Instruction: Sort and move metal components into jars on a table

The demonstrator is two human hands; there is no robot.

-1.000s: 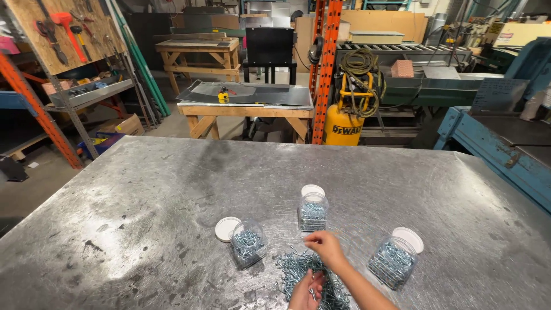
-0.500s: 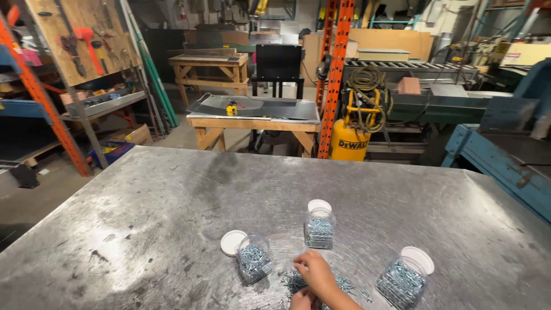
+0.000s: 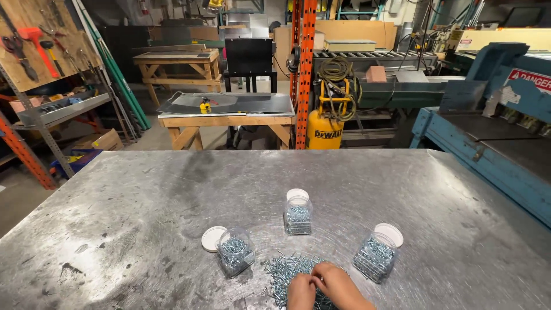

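Observation:
A loose pile of small silvery screws (image 3: pixel 284 272) lies near the front edge of a scuffed metal table (image 3: pixel 143 218). Both my hands rest on that pile at the bottom of the view: my left hand (image 3: pixel 301 293) and my right hand (image 3: pixel 338 286), fingertips together among the screws. Whether either hand pinches a screw is hidden. Three clear plastic jars hold screws: a left jar (image 3: pixel 235 252), a middle jar (image 3: pixel 298 215) and a right jar (image 3: pixel 376 257). A white lid lies by each jar, such as the lid (image 3: pixel 212 239) beside the left one.
Beyond the table stand a wooden workbench with a metal sheet (image 3: pixel 227 112), an orange rack post (image 3: pixel 304 74), a yellow compressor tank (image 3: pixel 324 131) and a blue machine (image 3: pixel 493 132) at right. Tools hang on a pegboard (image 3: pixel 40 46) at left.
My right hand drew back from the far edge of the pile toward the near edge, where it now meets the left hand. The view tilted slightly.

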